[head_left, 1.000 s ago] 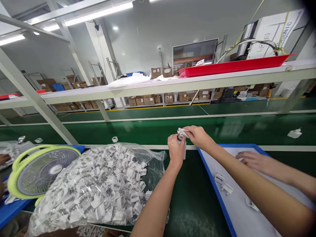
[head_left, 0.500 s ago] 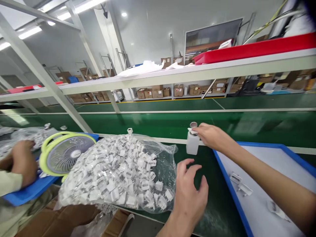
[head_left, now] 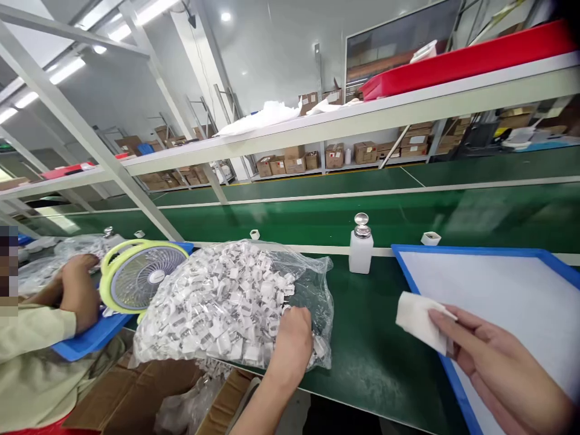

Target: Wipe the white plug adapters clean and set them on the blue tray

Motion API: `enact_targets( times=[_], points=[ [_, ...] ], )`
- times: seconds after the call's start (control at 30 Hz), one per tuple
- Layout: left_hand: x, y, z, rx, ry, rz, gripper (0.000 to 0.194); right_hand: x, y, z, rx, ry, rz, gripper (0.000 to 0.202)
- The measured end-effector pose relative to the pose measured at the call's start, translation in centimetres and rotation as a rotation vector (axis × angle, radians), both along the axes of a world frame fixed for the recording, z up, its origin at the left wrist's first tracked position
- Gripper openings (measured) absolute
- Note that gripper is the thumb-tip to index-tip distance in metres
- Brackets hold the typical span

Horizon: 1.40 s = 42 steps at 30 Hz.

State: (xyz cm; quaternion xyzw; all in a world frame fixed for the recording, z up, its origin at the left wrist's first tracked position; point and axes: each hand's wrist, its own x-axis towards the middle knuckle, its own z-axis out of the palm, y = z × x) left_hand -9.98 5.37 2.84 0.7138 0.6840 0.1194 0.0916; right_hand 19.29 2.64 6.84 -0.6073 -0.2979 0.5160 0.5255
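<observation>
My left hand (head_left: 294,341) reaches into a clear plastic bag (head_left: 222,302) heaped with small white plastic parts. Its fingers are curled down among the parts, and their tips are hidden. My right hand (head_left: 493,356) pinches a folded white cloth (head_left: 419,320) between thumb and fingers, over the left edge of a blue-rimmed white tray (head_left: 493,272). A white bottle with a silver metal top (head_left: 361,252) stands upright between the bag and the tray, touched by neither hand.
A green and grey fan (head_left: 147,277) stands left of the bag. Beyond it, another person's arm (head_left: 81,290) rests over a blue tray (head_left: 88,338). A shelf with a red tray (head_left: 466,63) crosses above. A small white part (head_left: 430,238) sits behind the blue-rimmed tray.
My right hand has left the bottle top, moved right and towards me, and now holds the white cloth. My left hand has moved left into the bag. The view has shifted slightly.
</observation>
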Motion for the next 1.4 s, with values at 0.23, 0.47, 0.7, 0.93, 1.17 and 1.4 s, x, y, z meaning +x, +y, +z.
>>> enact_targets(
  times=[0.23, 0.47, 0.7, 0.93, 1.17, 1.4],
  points=[
    [3.0, 0.7, 2.3, -0.085, -0.109, -0.127, 0.05, -0.3, -4.3, -0.2, -0.071, 0.467, -0.084, 0.062],
    [7.4, -2.2, 0.0, -0.325, -0.465, -0.475, 0.06, -1.3, -5.7, -2.2, -0.021, 0.394, -0.081, 0.056],
    [7.2, -2.4, -2.8, -0.172, -0.603, -0.435, 0.05, -1.4, -6.4, -5.3, 0.136, -0.436, 0.117, 0.049],
    [8.4, -2.4, -3.8, -0.075, -0.606, -0.384, 0.044, -6.6, -5.4, -10.3, 0.468, -0.863, 0.221, 0.052],
    [8.5, -2.9, -5.0, 0.063, -0.639, -0.428, 0.047, -6.4, -6.9, -13.2, 0.716, -1.026, 0.346, 0.09],
    [8.3, -3.0, -4.5, 0.134, -0.713, -0.583, 0.044, -6.4, -5.8, -10.6, 0.542, -0.789, 0.295, 0.052]
  ],
)
